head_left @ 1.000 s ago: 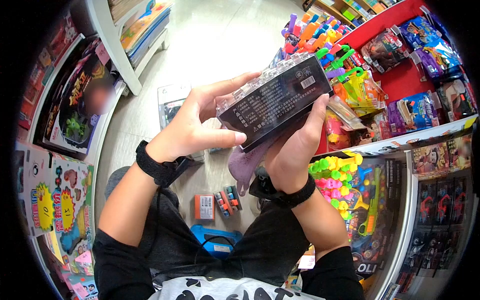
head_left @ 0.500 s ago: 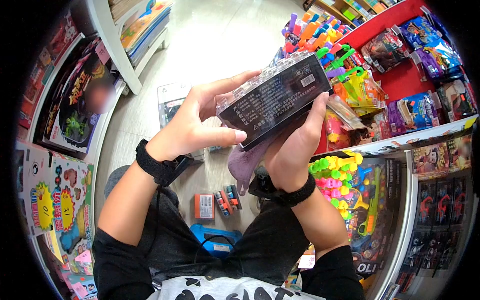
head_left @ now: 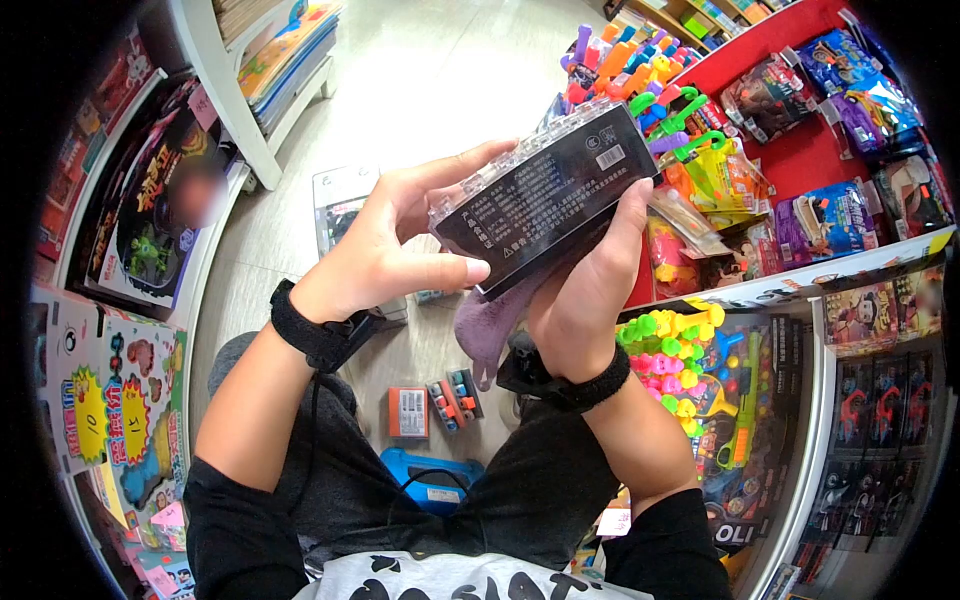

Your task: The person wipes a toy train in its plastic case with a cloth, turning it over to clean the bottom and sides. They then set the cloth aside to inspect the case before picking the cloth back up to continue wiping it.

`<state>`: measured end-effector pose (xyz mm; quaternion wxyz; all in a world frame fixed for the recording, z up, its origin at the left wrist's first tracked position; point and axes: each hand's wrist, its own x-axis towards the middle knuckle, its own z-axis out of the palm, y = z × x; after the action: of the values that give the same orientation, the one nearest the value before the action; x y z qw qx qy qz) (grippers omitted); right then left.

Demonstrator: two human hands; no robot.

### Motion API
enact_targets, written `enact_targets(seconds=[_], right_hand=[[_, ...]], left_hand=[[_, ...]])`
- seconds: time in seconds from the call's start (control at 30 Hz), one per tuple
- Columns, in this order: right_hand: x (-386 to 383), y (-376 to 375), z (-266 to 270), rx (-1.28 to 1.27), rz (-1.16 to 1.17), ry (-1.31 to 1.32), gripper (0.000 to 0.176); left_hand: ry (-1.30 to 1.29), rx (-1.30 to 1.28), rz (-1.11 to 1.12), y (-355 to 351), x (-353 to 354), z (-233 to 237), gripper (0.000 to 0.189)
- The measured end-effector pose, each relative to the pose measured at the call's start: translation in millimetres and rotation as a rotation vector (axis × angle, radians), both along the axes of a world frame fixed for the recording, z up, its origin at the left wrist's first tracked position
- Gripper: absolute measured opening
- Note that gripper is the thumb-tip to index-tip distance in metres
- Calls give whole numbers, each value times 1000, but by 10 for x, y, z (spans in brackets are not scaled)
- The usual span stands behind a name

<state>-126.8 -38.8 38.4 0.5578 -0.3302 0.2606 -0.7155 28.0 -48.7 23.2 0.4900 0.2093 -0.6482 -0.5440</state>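
Both of my hands grip a black box (head_left: pixel 545 195) with a clear plastic edge, held tilted with its right end higher. Its printed face, bearing white Chinese text and a barcode, is turned up toward me. My left hand (head_left: pixel 385 235) is closed on the left end, thumb on the lower corner and fingers along the top edge. My right hand (head_left: pixel 590 285) supports the lower right side, its thumb at the right end. A purple cloth (head_left: pixel 490 325) hangs below the box beside my right palm, partly hidden by that hand.
On the floor lie an orange-and-white box (head_left: pixel 408 412), small packages (head_left: pixel 455 400) and a blue plastic item (head_left: pixel 432 478). A red display bin (head_left: pixel 780 165) with bagged toys stands right. Shelves of boxed toys (head_left: pixel 120 380) line the left. Another clear case (head_left: pixel 340 200) lies beyond my left hand.
The black box has shifted very slightly left and its face has tilted a little. Both hands keep the same hold on it.
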Motion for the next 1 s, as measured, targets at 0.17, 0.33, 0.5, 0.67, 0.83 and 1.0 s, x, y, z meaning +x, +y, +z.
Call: enact_targets(seconds=[0.17,0.33,0.5,0.67,0.83,1.0], right_hand=[[-84,-89,-85,-47,-154,285,43],[-8,-128,-43,-451,-407,699,48],[35,20,-166,-621,-447,957,76],[27,16,-172,-794,-374,943,74],[75,69,-81,-607,-279,770,58],[53,-6,-18,-381,-90,475,40]], left_hand=[[-100,120,129,30,-39,28,75],[-42,347,154,142,-72,163,70],[182,247,93,128,-133,-2,110],[428,204,139,55,-160,16,101],[143,-78,423,32,-60,42,90],[-217,-442,626,35,15,158,87]])
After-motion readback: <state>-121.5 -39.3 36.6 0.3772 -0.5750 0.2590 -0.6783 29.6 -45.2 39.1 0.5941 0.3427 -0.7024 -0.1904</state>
